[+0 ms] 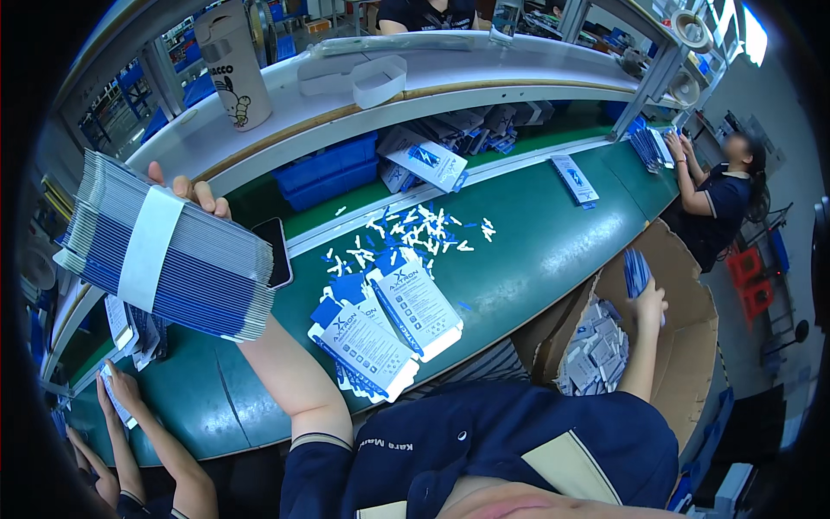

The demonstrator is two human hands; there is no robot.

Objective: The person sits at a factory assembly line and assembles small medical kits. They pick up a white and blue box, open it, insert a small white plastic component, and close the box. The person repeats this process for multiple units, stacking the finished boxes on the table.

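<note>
My left hand is raised at the left, its fingers wrapped over the far side of a thick bundle of flat blue-and-white cartons. A white paper band runs round that bundle. At the right, my right hand grips a few flat blue cartons above a big open cardboard box. Many small grey-white pieces lie inside the box. In front of me, two overlapping piles of flat cartons rest on the green work table.
Loose white and blue scraps are scattered behind the piles. A phone, a blue bin and more cartons sit farther back. A cup stands on the shelf. Co-workers' hands are at the left; another person works at the right.
</note>
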